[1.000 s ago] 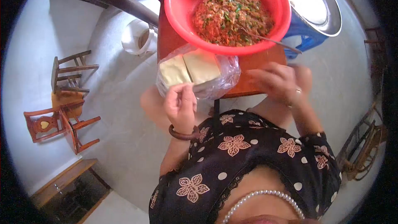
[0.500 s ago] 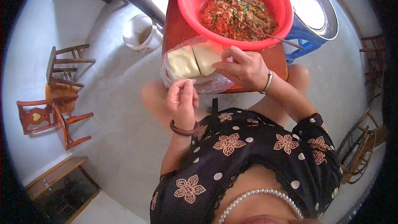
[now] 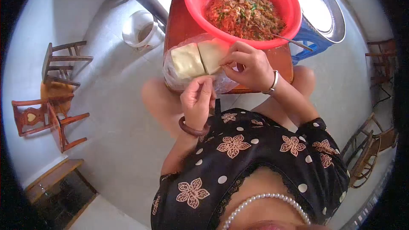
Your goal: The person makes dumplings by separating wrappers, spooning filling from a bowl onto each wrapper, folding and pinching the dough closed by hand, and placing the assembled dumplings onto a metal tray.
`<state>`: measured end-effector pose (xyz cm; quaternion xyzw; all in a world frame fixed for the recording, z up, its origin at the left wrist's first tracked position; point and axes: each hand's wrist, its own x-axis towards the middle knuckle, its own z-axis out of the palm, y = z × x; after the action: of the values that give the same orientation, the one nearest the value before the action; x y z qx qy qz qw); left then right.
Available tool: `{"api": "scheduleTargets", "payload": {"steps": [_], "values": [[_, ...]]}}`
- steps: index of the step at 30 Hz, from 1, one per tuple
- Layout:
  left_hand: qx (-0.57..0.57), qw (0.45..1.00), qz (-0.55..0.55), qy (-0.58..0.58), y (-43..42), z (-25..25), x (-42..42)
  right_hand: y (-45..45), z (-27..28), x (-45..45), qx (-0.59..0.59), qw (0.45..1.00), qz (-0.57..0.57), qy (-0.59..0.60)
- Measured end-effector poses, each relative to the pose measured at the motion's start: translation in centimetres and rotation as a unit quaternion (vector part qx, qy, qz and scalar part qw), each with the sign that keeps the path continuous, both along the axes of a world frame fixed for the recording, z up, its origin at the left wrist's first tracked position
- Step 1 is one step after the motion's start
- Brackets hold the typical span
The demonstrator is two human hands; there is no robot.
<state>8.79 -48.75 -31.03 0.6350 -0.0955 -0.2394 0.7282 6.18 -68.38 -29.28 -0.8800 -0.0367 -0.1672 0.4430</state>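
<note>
Two stacks of pale yellow square dough wrappers (image 3: 187, 61) lie side by side on a clear plastic bag (image 3: 171, 76). My right hand (image 3: 249, 66) is at the right stack, thumb and fingertips pinched on the edge of a dough wrapper (image 3: 211, 55). Just below the stacks is my left hand (image 3: 197, 100), its thumb and forefinger pressed together; whether anything is between them I cannot make out. Beyond the wrappers stands a red basin (image 3: 191, 6) of minced filling (image 3: 245, 15) flecked with green. A thin metal utensil (image 3: 289, 40) rests in the filling, its handle over the rim.
The basin and wrappers are on a reddish-brown wooden chair seat (image 3: 177, 21) in front of my knees. To the right, a metal sieve (image 3: 338, 21) sits on a blue stool (image 3: 311, 44). A white bucket (image 3: 138, 27) and small wooden chairs (image 3: 51, 110) stand on the left.
My left hand has moved up and right, closer to the stacks and my right hand. My right hand stays at the right stack's edge. The view has shifted slightly.
</note>
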Motion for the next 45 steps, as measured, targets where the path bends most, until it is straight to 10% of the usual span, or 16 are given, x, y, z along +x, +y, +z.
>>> {"api": "scheduleTargets", "payload": {"steps": [40,45], "values": [[-0.015,0.993,0.026,-0.112,-2.0,3.0,5.7,-2.7,4.6,4.0,0.146,0.986,-0.072,-0.026],[-0.212,0.976,-0.002,-0.056,-5.3,4.7,9.1,-2.9,6.6,4.0,0.208,0.978,0.017,-0.013]]}}
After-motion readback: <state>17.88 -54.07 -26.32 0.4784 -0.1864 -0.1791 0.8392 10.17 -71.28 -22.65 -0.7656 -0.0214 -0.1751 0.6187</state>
